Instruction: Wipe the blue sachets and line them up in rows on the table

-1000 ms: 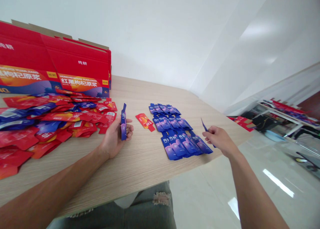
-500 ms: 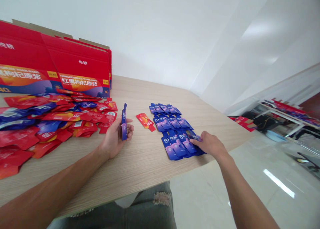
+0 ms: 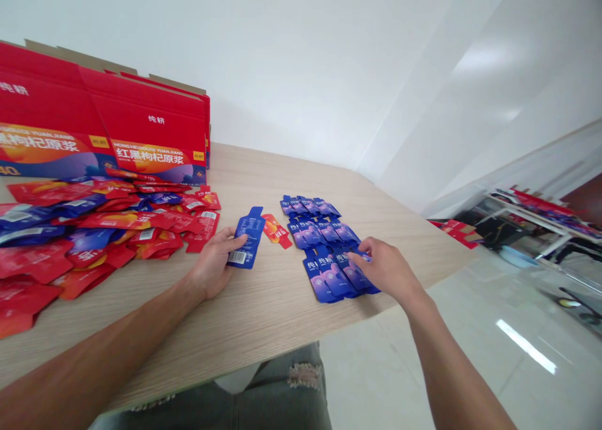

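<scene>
In my left hand [image 3: 219,261] is a blue pouch [image 3: 250,237], pinched under the thumb, its printed back with a barcode towards me. My right hand [image 3: 388,264] is over the right end of the front row of blue pouches [image 3: 335,272], thumb and forefinger a little apart. It partly covers the last pouch there; whether the fingertips touch it is hard to tell. Behind lie a middle row of blue pouches [image 3: 322,230] and a back row [image 3: 310,205], the pouches overlapping. A single red pouch [image 3: 278,232] rests between my left hand and the rows.
A heap of mixed red and blue pouches [image 3: 117,220] covers the left of the wooden table [image 3: 263,317]. Red printed cartons [image 3: 155,120] stand behind it against the wall. Beyond the table's right edge are red cardboard on the floor [image 3: 454,230] and a rack [image 3: 531,220].
My left hand has turned the blue pouch from edge-on to show its back, which now overlaps part of the red pouch in view. My right hand has shifted slightly left and up.
</scene>
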Demonstrator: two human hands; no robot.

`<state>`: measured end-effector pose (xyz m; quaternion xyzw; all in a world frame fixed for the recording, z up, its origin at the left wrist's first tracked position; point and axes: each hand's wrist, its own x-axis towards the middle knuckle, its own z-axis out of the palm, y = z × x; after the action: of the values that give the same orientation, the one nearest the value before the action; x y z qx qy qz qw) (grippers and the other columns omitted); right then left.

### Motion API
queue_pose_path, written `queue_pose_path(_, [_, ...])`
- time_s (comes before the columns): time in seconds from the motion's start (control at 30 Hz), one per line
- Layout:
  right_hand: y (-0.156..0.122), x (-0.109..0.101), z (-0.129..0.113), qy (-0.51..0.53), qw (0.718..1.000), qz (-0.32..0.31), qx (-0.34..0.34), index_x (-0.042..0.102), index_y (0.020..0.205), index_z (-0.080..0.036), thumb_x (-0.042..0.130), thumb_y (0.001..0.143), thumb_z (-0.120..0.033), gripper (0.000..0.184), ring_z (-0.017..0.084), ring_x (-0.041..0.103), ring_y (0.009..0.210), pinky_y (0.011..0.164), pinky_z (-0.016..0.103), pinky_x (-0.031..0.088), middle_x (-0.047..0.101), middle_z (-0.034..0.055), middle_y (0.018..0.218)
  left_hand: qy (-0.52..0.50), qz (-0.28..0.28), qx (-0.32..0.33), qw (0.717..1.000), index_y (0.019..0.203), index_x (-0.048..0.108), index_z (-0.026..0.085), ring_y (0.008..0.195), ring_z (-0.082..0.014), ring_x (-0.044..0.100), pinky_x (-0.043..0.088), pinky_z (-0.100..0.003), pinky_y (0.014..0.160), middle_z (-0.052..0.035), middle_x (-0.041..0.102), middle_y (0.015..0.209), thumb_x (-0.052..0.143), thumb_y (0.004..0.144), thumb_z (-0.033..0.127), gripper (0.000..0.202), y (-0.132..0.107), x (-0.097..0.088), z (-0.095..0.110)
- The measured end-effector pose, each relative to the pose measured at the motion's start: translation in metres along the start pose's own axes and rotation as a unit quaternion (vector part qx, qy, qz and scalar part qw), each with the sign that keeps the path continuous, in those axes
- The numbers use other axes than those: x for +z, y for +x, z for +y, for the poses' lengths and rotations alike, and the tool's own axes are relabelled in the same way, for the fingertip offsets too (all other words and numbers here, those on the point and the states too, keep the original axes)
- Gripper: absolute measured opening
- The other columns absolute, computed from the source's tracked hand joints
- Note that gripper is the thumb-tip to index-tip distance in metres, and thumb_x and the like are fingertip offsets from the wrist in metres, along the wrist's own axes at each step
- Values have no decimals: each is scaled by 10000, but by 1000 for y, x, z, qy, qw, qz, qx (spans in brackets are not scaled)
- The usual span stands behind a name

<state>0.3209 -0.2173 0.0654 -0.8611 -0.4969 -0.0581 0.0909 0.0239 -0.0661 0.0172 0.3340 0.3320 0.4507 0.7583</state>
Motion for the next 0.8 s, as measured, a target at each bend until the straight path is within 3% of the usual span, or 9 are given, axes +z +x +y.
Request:
queue_pose_path(0.1, [-17, 4, -41, 153, 982, -3, -112, 680, 912, -229, 687, 970, -359, 143, 233, 736, 879, 798, 348, 507, 791, 49, 942, 22, -6, 6, 1000, 913, 656, 108, 567, -101, 645, 523, -180, 542, -30, 718, 754, 682, 904, 30, 83, 0, 1, -1])
queue_pose_path(0.2, [-32, 15, -87, 257, 949, -14, -182, 665, 961, -230, 736, 943, -336, 129, 203, 725, 802, 749, 329, 514, 778, 27, 915, 21, -20, 12, 1000, 959, 640, 121, 624, -154, 716, 592, -247, 607, -66, 757, 801, 679, 902, 31, 113, 0, 0, -1])
queue_pose_path(0.33, [-35, 32, -141, 311, 925, -10, -218, 646, 1088, -222, 773, 929, -329, 230, 203, 720, 804, 774, 362, 555, 773, 71, 1100, 0, -39, 27, 999, 1045, 645, 122, 719, -214, 774, 633, -318, 682, -111, 790, 888, 679, 893, 44, 175, 0, -2, 0])
queue_pose_path(0.43, [-26, 42, -172, 307, 924, 9, -228, 625, 1235, -208, 801, 915, -366, 398, 262, 738, 994, 895, 422, 588, 726, 134, 1276, -24, -40, 47, 998, 1070, 665, 128, 711, -196, 763, 617, -288, 672, -86, 788, 899, 681, 889, 56, 195, 0, -4, 0])
queue_pose_path(0.57, [-13, 49, -198, 257, 942, 20, -213, 608, 1322, -148, 786, 933, -442, 520, 341, 660, 1274, 1069, 478, 545, 676, 201, 1335, -70, -60, 61, 994, 1074, 734, 137, 743, -178, 748, 611, -263, 703, -74, 792, 922, 645, 949, 126, 154, 3, -3, 0])
queue_pose_path(0.7, [-8, 49, -211, 244, 949, 9, -201, 609, 1324, -122, 763, 923, -412, 519, 339, 644, 1289, 1055, 455, 547, 668, 206, 1326, -90, -46, 41, 994, 968, 743, 126, 801, -207, 755, 641, -319, 798, -92, 790, 903, 529, 1029, 171, 228, 4, -2, 2])
queue_pose_path(0.8, [-9, 45, -213, 242, 947, 15, -210, 619, 1305, -109, 736, 878, -314, 488, 334, 659, 1250, 1029, 436, 548, 686, 206, 1302, -102, -46, 16, 994, 988, 745, 132, 863, -215, 761, 641, -328, 834, -97, 795, 937, 498, 1058, 204, 267, 3, -1, 5])
